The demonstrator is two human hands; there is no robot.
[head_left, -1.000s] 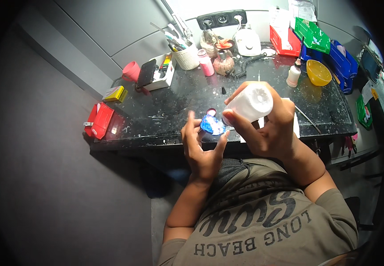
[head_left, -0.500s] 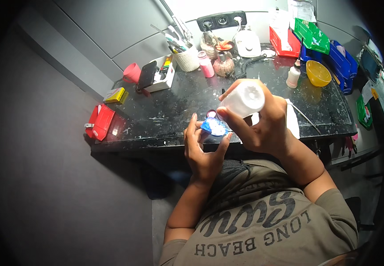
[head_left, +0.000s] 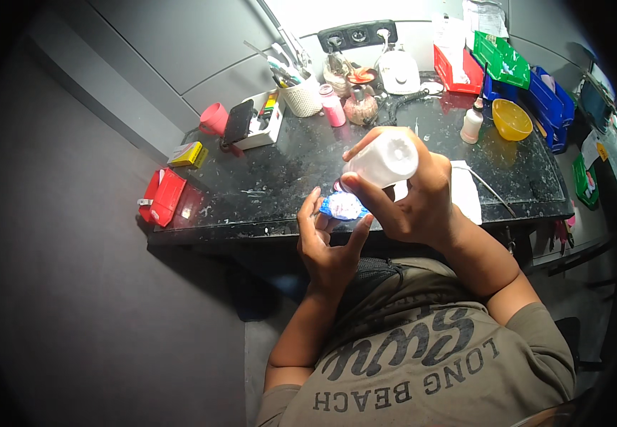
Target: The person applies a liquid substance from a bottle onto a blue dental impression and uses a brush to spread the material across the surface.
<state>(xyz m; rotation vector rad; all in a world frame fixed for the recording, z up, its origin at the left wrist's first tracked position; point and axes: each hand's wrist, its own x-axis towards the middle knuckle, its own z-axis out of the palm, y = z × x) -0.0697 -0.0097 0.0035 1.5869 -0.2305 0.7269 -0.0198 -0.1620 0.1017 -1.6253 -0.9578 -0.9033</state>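
My left hand (head_left: 328, 249) holds a small blue piece (head_left: 344, 206) by its edges, between thumb and fingers. A lumpy whitish-pink material covers the middle of that piece. My right hand (head_left: 422, 203) is wrapped round a translucent white squeeze bottle (head_left: 391, 158), tipped over with its base facing up and right. The bottle's lower end is just above the far side of the blue piece and is partly hidden by my fingers. I cannot tell whether it touches. Both hands are over the front edge of the black worktop (head_left: 265, 206).
A white cloth or paper (head_left: 465, 192) lies under a thin metal tool, right of my right hand. Farther back stand a pink bottle (head_left: 332, 108), a small dropper bottle (head_left: 472, 123), a yellow bowl (head_left: 512, 119) and a brush holder (head_left: 301, 97). A red bin (head_left: 166, 196) sits at the left edge.
My right hand has brought the bottle slightly left and down, nearer the blue piece. The blue piece has tilted a little, and its glare has lessened.
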